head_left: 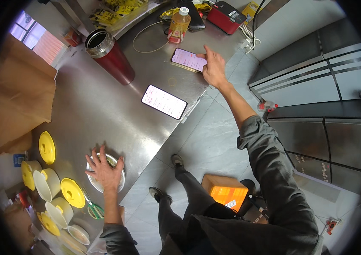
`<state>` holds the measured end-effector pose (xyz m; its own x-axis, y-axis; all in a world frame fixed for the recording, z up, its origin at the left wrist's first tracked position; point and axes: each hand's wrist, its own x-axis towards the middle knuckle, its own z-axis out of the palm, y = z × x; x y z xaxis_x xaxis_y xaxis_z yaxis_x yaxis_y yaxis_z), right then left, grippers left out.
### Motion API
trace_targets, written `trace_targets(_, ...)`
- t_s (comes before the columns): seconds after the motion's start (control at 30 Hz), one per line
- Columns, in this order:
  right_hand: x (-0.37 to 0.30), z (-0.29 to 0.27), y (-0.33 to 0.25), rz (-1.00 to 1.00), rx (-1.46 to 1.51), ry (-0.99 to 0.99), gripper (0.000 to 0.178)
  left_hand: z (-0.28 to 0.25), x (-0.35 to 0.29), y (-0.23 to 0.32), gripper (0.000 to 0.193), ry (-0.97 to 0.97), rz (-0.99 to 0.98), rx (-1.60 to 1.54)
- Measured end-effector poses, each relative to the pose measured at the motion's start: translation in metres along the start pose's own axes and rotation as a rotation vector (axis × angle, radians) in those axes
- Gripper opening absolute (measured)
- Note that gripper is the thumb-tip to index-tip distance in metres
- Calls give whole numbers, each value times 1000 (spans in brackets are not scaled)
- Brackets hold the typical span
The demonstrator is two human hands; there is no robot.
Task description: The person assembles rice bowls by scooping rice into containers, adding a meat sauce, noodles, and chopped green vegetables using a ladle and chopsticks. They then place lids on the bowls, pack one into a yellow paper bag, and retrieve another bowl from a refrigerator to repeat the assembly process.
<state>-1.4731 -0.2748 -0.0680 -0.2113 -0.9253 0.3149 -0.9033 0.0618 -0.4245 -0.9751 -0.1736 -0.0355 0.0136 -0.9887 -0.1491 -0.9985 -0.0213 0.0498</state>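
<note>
tall dark-red tumbler w/ open steel mouth (114, 61) stands on the grey metal counter (104, 114); sides as seen in the view.

r hand (214, 68) is right of the tumbler, over the right end of a slim phone w/ pinkish lit screen (184, 59). digits apart, one stuck out past the phone's upper edge, another over the screen; can't tell if it touches the glass.

l hand (106, 172) is below the tumbler, palm down, fingers spread wide over a round white bowl (94, 182); greenish contents show btwn thumb & index.

black-edged phone w/ white lit screen (164, 102) lies flat, lower right of the tumbler, apart from both hands.

clear bottle of orange drink w/ white cap (178, 27) is upper right of the tumbler, red boxy device (225, 19) farther right. big brown paper bag (19, 97) is left of the tumbler. cream pots (46, 185), round yellow lids (73, 193) & green-handled scissors (95, 211) sit below-left of it.
</note>
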Motion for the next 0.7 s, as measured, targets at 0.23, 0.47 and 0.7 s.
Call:
trace_targets(0.23, 5, 20, -5, -12, -1, -41, 76, -13, -5, -18, 77, -84, 213, -11)
trace_targets(0.47, 14, 31, -5, 20, -28, -73, 76, -12, -4, -19, 76, -57, 256, -29)
trace_targets(0.7, 2, 31, -16, 113, 162, 178, 76, -18, -7, -31, 76, -140, 431, -91)
